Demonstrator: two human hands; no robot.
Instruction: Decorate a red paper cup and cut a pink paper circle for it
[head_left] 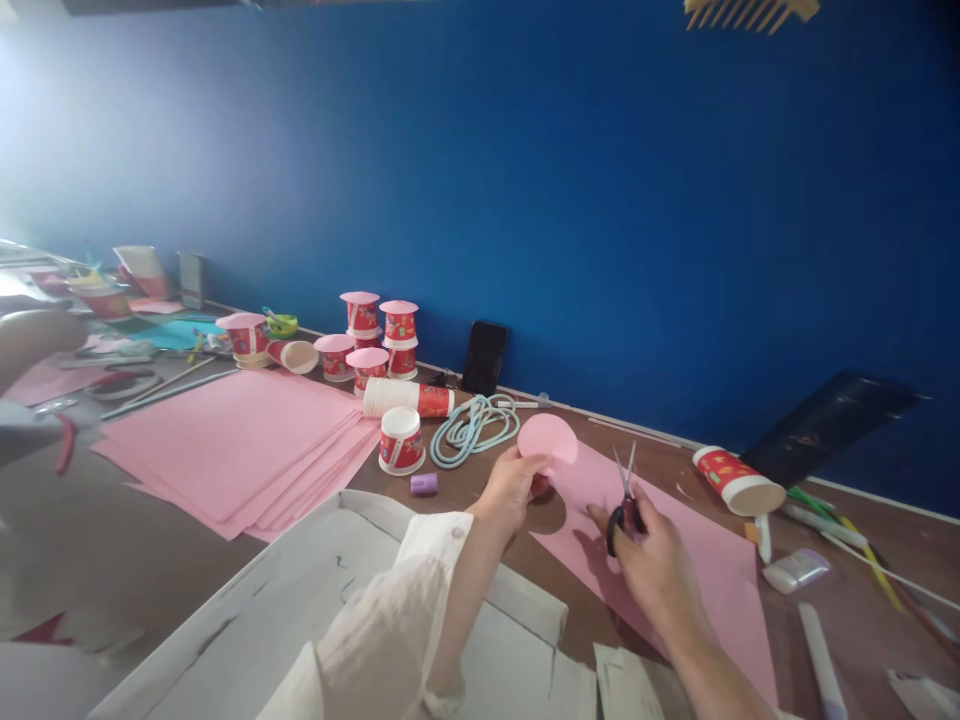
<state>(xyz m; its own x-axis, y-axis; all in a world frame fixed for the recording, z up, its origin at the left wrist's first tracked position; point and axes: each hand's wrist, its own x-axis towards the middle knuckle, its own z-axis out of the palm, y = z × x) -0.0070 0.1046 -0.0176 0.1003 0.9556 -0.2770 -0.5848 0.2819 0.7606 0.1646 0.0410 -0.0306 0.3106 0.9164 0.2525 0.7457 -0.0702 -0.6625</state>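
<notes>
Between its thumb and fingers my left hand (510, 488) pinches a round pink paper disc (548, 441) by its lower edge, above the table. A pair of scissors (627, 495) with dark handles is in my right hand (660, 560); the blades point up and stand slightly apart, away from the disc. Beneath both hands lies a large pink paper sheet (720, 590), with a round cut-out at its left edge. Left of my left hand are an upright red-and-white paper cup (402, 441) and a small purple cap (424, 485).
Pink sheets (240, 440) lie in a stack at left. Behind them stand several cups topped with pink discs (360, 298). A coiled cable (471, 430) and a phone (485, 357) are near the blue wall. A white cardboard tray (285, 600) fills the near side. Right lies a tipped cup (739, 482).
</notes>
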